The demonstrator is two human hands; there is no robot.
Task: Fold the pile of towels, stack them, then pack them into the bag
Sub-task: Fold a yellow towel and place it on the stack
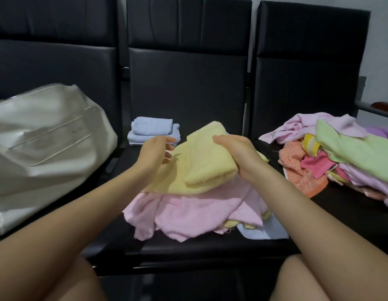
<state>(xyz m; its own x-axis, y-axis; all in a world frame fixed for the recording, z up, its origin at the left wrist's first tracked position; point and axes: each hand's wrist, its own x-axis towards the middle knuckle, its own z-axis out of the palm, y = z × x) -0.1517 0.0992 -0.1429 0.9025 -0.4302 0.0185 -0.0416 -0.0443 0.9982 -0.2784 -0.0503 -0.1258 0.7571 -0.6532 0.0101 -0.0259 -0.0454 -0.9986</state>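
Two hands hold one yellow towel [197,161] above the middle seat [188,88] of a row of black padded chairs. The towel is pale yellow, soft terry, partly folded: a doubled flap lies across its right half, and a loose flat corner hangs toward the left wrist. The right hand [234,153] grips the doubled edge, its fingers curled over the cloth with the thumb side uppermost. The left hand [156,153] is at the towel's left edge with fingers bent and loosely spread; whether it pinches the cloth cannot be told for certain, though the fabric runs beneath its palm.

Directly under both hands lies a crumpled pink towel [188,211], unfolded, with bits of yellow and a light blue towel [267,231] showing beneath it toward the right forearm. Beyond the left hand's fingertips, further back on the same seat, sits a small stack of folded blue towels [153,130], a smaller one resting on a wider one.

Out past the right hand, on the next seat, is the unfolded pile of towels [332,155]: pink, green, orange, magenta, lilac, heaped and overlapping. Out past the left hand, on the seat at that side, rests a large whitish bag [43,140] with a zip along its top edge, slumped and creased. Bare knees show at the bottom, below both forearms.
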